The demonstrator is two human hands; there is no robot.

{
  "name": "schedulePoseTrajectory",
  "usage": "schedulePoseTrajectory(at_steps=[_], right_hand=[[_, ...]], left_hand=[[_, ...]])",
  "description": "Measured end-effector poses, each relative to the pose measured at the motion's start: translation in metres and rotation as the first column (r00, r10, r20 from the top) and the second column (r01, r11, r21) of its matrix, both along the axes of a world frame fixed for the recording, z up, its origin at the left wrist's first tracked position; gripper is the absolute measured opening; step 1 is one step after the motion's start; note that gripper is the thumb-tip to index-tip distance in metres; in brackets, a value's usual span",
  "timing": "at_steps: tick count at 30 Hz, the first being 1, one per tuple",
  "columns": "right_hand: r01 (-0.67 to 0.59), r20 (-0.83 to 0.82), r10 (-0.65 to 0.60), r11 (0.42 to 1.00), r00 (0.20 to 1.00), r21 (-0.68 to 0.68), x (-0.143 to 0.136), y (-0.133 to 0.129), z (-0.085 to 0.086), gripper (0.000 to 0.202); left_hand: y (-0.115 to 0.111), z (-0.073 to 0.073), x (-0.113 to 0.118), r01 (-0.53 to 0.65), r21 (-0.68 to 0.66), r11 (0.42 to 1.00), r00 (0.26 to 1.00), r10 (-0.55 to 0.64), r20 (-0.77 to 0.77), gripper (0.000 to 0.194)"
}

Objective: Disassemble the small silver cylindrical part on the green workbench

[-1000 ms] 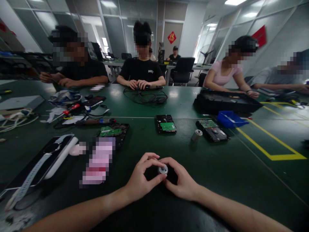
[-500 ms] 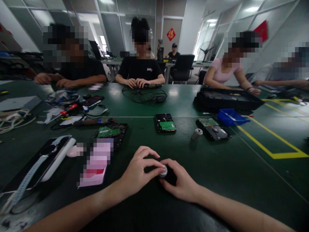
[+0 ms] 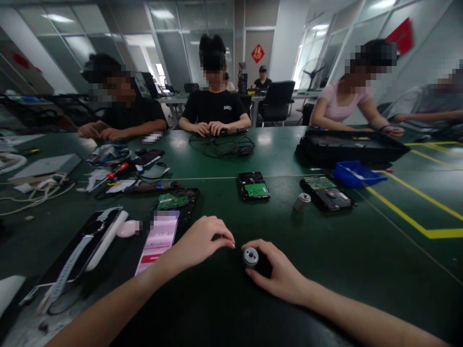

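My right hand (image 3: 278,274) curves its thumb and fingers around a small silver metal motor (image 3: 250,257), which stands upright on the table. Its round top face, with a dark centre and small holes, points up at me. Just left of the motor and apart from it, my left hand (image 3: 206,239) is raised with its fingertips drawn together in a pinch. Whether anything tiny is between those fingertips I cannot make out. A second, similar metal motor (image 3: 302,202) stands farther off to the right.
Opened hard drives with green boards lie ahead: one in the middle (image 3: 253,186), one at right (image 3: 328,193), one at left (image 3: 177,200). A blue tray (image 3: 358,174) and a black case (image 3: 352,147) sit at right. Left are a phone (image 3: 159,243), a watch (image 3: 94,227) and an electric screwdriver (image 3: 152,187).
My left hand has lifted off the top of the motor and moved to the left. My right hand still holds the motor, its top now uncovered. The whole view has shifted slightly.
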State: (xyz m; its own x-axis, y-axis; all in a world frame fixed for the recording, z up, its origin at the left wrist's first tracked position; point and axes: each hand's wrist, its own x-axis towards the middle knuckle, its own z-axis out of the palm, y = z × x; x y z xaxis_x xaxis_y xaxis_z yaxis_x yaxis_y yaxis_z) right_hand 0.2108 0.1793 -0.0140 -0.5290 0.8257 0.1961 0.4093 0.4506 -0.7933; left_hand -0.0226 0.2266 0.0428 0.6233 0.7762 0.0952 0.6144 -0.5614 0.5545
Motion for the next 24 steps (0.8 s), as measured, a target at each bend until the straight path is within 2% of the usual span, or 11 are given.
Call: schedulePoseTrajectory(at_steps=[3,6,12,16,21,24], right_hand=[[0.003,-0.002,-0.003,1.000,1.000,-0.010,0.000,0.000,0.000,0.043],[0.005,-0.003,-0.005,1.000,1.000,-0.007,-0.001,0.000,-0.001,0.042],[0.004,-0.002,-0.004,1.000,1.000,0.007,-0.001,0.001,-0.002,0.042],[0.005,0.006,-0.005,1.000,1.000,0.005,-0.002,0.001,-0.002,0.041],[0.008,0.019,-0.008,1.000,1.000,0.007,-0.003,0.001,-0.002,0.042],[0.005,0.011,-0.006,1.000,1.000,0.023,-0.002,0.001,-0.002,0.042]], left_hand=[[0.008,-0.011,-0.012,0.101,-0.189,0.977,0.988,-0.121,-0.094,0.006],[0.009,-0.018,-0.017,0.142,-0.244,0.960,0.982,-0.166,-0.084,0.008],[0.005,-0.010,-0.019,0.148,-0.227,0.963,0.978,-0.177,-0.113,0.028],[0.004,-0.008,-0.018,0.146,-0.230,0.962,0.977,-0.177,-0.118,0.015],[0.004,-0.007,-0.017,0.121,-0.204,0.972,0.968,-0.161,-0.193,0.009],[-0.001,-0.002,-0.011,0.089,-0.137,0.987,0.986,-0.107,-0.127,0.004]])
